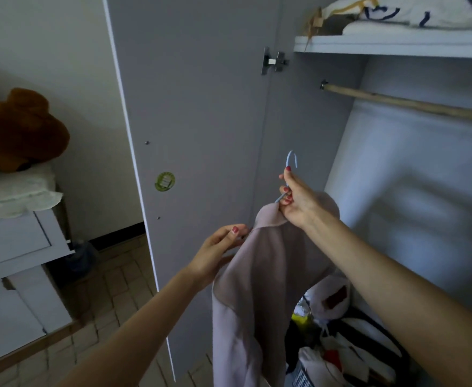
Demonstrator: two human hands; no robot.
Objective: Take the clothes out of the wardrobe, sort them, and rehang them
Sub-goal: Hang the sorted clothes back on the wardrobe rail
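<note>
A pale mauve garment hangs from a light blue hanger in front of the open wardrobe. My right hand grips the hanger's neck just below the hook, at the garment's collar. My left hand pinches the garment's left shoulder edge. The wooden rail runs bare across the wardrobe's upper right, above and to the right of the hanger hook. The rest of the hanger is hidden inside the garment.
The wardrobe door stands open at the left of my hands. Bags and cloth items pile on the wardrobe floor. Folded bedding lies on the top shelf. A brown plush toy sits on a white dresser at left.
</note>
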